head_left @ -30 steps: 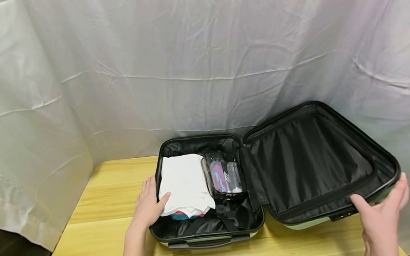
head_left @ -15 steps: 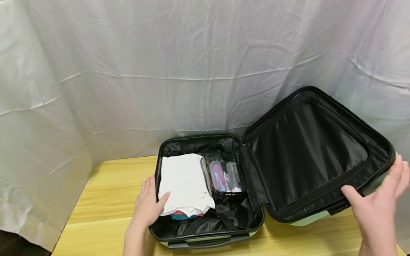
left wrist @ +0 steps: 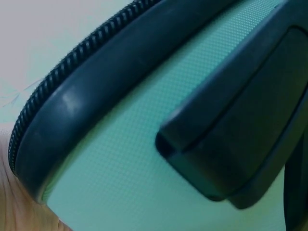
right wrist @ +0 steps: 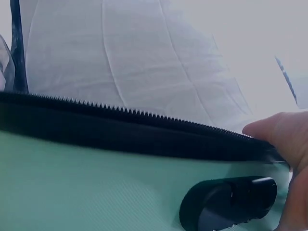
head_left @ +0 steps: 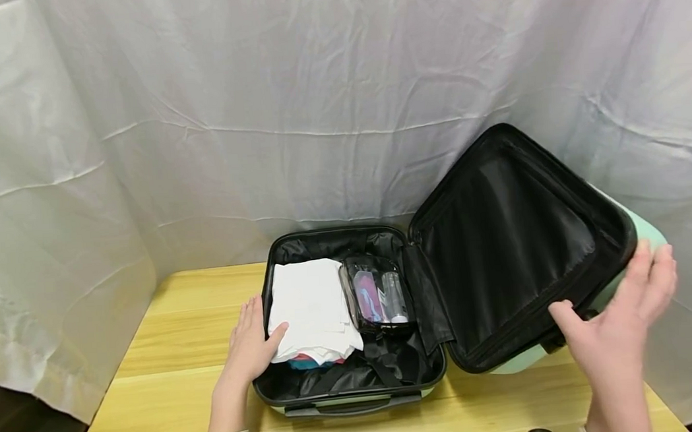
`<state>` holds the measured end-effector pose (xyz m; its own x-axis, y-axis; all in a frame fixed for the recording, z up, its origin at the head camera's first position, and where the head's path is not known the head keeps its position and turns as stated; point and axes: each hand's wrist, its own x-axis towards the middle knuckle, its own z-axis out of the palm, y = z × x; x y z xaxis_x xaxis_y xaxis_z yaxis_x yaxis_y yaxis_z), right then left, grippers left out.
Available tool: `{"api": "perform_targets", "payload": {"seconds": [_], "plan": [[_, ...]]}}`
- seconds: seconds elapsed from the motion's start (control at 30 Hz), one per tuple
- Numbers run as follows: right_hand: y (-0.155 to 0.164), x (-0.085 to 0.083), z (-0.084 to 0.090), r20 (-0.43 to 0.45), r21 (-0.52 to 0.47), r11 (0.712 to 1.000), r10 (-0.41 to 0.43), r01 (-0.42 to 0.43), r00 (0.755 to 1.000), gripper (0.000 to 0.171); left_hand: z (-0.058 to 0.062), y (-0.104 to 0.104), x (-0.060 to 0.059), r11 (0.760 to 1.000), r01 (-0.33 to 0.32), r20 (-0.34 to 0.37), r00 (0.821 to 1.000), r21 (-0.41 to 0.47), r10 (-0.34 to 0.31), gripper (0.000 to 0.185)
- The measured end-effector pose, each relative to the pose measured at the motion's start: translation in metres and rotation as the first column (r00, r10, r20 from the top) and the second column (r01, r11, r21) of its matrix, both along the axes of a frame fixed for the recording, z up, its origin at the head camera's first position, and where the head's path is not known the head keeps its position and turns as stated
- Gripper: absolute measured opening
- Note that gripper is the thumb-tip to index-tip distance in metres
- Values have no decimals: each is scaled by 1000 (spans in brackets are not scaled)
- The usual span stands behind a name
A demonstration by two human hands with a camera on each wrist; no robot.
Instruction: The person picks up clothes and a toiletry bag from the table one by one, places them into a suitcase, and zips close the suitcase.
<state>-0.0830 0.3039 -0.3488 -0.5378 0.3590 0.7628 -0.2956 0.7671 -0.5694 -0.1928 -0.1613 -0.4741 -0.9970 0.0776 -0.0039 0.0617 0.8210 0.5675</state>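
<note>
A light-green suitcase with a black lining lies spread on the wooden table. Its lid (head_left: 508,246) is tilted up on the right. My right hand (head_left: 616,318) grips the lid's outer front corner, thumb over the inner rim and fingers against the green shell. In the right wrist view the thumb (right wrist: 272,132) presses the zipper edge near a black lock (right wrist: 231,202). My left hand (head_left: 250,354) rests along the left rim of the base (head_left: 345,396), fingers straight, thumb touching the folded white clothes (head_left: 310,311). Beside the clothes sits a clear black-edged pouch (head_left: 380,293) holding a bottle.
A black carry handle (head_left: 354,408) projects from the base's front side. Pale curtains (head_left: 292,113) hang behind and on both sides of the wooden table (head_left: 172,385). Red and teal cloth (head_left: 310,362) peeks out under the white stack.
My right hand has lifted the lid and swung it up and leftward, so more of its green outer shell shows. The left hand, base and contents have stayed in place.
</note>
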Motion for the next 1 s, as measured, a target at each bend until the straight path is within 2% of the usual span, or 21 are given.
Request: {"api": "perform_targets", "payload": {"seconds": [0.3,0.57,0.83,1.0], "plan": [[-28,-10,8,-155,93,995,-21,36,988,90,0,-3,1,1000,-4,0,1000,1,4,90],[-50,-16,17,-271,167,984,-18,65,962,84,0,-5,1,1000,-6,-1,1000,-3,6,89],[-74,-20,26,-327,266,958,-15,107,945,77,0,-2,2,1000,-5,-17,1000,4,5,89],[-91,-21,25,-378,313,935,-36,165,925,77,1,-1,2,1000,3,-6,1000,8,-3,89]]}}
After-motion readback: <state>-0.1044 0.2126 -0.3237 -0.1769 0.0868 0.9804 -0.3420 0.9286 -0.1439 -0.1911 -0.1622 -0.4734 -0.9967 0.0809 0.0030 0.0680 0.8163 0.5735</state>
